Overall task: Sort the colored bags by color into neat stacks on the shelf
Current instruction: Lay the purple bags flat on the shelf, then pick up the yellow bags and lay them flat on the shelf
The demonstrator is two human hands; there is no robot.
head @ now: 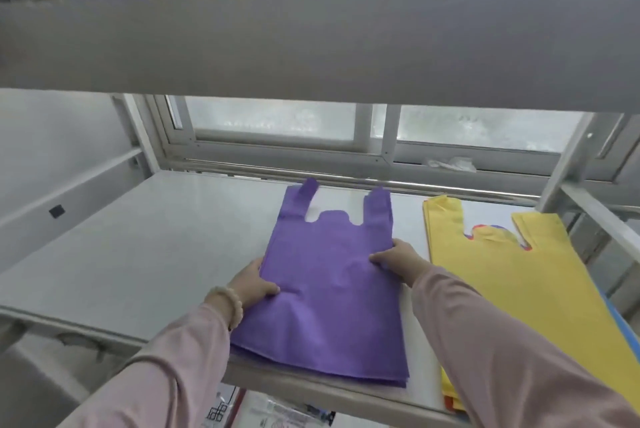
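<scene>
A stack of purple bags (329, 289) lies flat on the white shelf (145, 247), handles pointing toward the window. My left hand (254, 280) grips the stack's left edge, thumb on top. At the stack's right edge, my right hand (394, 259) holds it the same way. To the right lies a pile of mixed bags with a yellow bag (502, 282) on top; red and blue edges show beneath it.
A grey upper shelf (311, 39) hangs low overhead, with boxes on it. A window frame (381, 150) runs behind the shelf. A metal upright (568, 164) stands at the right. The shelf's left half is bare white surface.
</scene>
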